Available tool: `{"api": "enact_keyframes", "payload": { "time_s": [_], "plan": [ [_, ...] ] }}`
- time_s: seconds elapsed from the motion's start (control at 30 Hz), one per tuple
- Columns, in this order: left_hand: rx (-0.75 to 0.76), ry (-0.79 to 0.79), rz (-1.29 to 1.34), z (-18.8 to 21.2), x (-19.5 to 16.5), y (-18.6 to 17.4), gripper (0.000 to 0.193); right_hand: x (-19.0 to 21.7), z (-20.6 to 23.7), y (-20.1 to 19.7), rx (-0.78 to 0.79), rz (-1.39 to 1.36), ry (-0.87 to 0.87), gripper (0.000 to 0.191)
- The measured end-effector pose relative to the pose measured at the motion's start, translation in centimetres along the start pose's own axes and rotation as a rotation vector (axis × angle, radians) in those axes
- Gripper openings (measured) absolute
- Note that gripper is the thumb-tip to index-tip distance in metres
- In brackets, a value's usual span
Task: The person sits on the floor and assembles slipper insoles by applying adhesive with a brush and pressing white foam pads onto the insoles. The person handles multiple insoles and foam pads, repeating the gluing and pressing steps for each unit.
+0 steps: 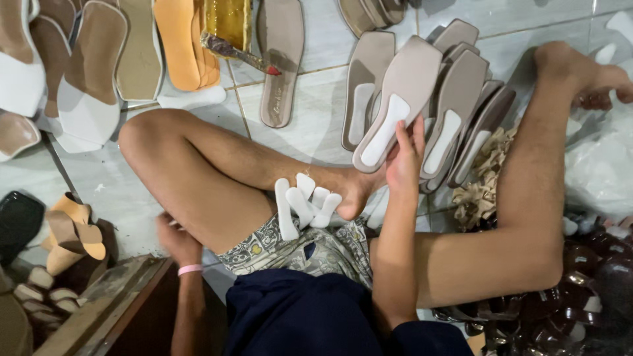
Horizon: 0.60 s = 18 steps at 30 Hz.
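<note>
Right hand [403,161] fingers pinch sole [397,105] edge; may slip onto stack [461,112]. Left hand [177,238] blurred, grip unclear; white strips [303,201] on thigh may slide off.

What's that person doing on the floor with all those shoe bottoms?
A person sits on the tiled floor with legs folded. The right hand holds a beige sole with a white pad, at a fanned row of similar soles. The left hand is low beside the knee, blurred. A few loose white pads lie on the leg. Sandals lie around.
</note>
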<state>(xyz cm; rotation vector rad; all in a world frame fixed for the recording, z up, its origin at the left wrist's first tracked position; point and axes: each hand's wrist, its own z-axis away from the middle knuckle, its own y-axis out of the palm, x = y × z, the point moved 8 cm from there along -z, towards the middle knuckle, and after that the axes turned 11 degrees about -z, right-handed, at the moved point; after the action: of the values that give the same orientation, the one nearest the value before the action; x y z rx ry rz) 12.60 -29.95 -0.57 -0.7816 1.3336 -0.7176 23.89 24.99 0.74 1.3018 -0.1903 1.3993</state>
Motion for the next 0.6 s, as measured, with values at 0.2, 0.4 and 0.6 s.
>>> {"api": "enact_keyframes", "payload": {
  "time_s": [0.2, 0.4, 0.6],
  "plan": [
    [-0.307, 0.042, 0.554, -4.4, -7.5, -10.1, 0.025, 1.2, -1.4, 0.4, -0.015, 0.615, -0.25, 0.063],
    [0.285, -0.267, 0.951, -4.1, -19.1, 0.3, 0.024, -0.8, 3.5, 2.9, 0.058, 0.793, -0.313, 0.044],
    [0.741, -0.444, 1.277, -0.7, -27.9, 9.4, 0.034, -4.5, 7.3, 4.7, 0.231, 0.398, 0.021, 0.034]
  ]
}}
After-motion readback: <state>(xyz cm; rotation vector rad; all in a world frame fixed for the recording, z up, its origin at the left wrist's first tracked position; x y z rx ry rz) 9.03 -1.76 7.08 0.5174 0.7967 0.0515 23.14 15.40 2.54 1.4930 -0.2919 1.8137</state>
